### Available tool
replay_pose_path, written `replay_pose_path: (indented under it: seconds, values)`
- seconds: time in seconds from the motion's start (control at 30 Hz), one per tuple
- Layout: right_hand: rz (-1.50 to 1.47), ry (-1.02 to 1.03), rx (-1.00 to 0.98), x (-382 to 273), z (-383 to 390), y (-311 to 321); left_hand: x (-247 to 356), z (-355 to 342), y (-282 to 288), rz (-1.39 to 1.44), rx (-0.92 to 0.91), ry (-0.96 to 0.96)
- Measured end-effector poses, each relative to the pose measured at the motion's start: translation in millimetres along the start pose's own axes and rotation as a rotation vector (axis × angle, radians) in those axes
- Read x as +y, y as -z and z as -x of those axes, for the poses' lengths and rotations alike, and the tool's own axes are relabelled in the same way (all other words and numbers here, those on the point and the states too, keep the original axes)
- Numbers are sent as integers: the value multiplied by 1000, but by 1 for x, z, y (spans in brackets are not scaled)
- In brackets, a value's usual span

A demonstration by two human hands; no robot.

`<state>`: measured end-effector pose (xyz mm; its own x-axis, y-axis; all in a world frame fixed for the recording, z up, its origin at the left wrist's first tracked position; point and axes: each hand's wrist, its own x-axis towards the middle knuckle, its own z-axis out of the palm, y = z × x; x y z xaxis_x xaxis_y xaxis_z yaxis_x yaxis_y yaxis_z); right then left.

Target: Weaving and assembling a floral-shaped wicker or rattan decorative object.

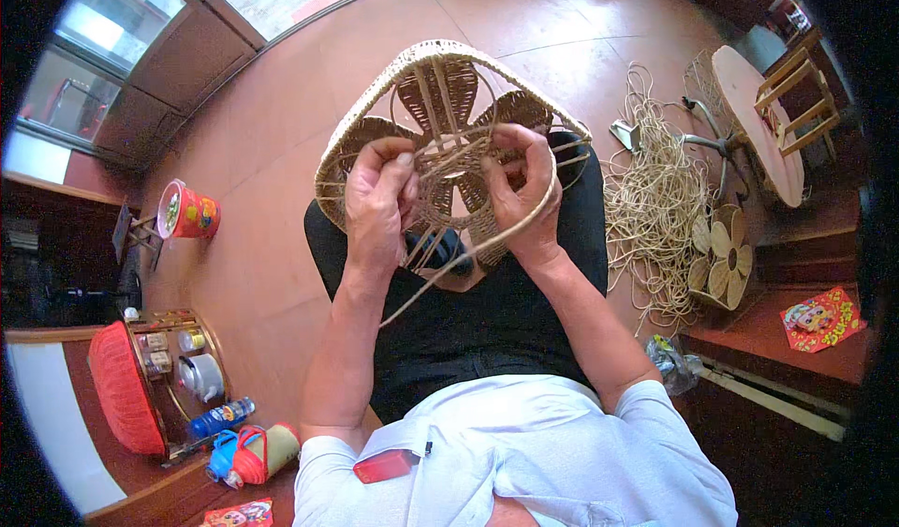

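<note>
A woven basket (367,98) of tan twisted cord rests on my lap, with its inside towards me. Its wall has a thick rim, thin frame rods and petal-shaped woven panels. Over its middle, my left hand (379,194) is closed in a pinch on cord strands. My right hand (526,194) is also closed, thumb and fingers gripping the cord at the right of the centre. From there a long tail of cord (468,253) loops round the right hand and hangs down left across my dark trousers. The exact fingertip contact is partly hidden.
A big tangled heap of cord (655,180) lies on the floor at right, beside flower-shaped woven pieces (723,260). Behind it are a round tabletop (757,124) and a wooden stool (801,105). A red bucket (192,213) and flasks (262,454) stand at left.
</note>
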<state>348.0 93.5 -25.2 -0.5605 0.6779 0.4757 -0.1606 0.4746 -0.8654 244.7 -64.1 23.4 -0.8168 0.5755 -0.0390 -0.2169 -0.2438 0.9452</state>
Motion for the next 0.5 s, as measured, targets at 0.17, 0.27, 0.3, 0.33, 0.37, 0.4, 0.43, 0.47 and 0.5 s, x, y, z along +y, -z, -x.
replay_pose_path:
  seconds: [0.17,0.27,0.3,0.33,0.37,0.4,0.43,0.47,0.5]
  values:
    - [238,241,18,-5,4,2,5,9,14,-66,70,-40]
    - [265,313,-67,-16,2,-1,9,5,25,-63,56,-98]
    - [290,324,-123,-18,1,-1,12,5,25,-58,33,-121]
    - [330,357,-139,-17,1,-1,15,6,25,-53,61,-108]
    - [326,362,-142,-17,1,-3,18,4,24,-53,66,-112]
    - [353,366,-153,-16,2,-4,21,0,23,-79,79,-151]
    - [380,371,-164,-15,2,-5,24,-5,23,-105,91,-190]
    - [383,373,-167,-14,3,-4,28,-11,26,-88,58,-194]
    - [421,375,-183,-14,4,-4,33,-17,21,-85,62,-195]
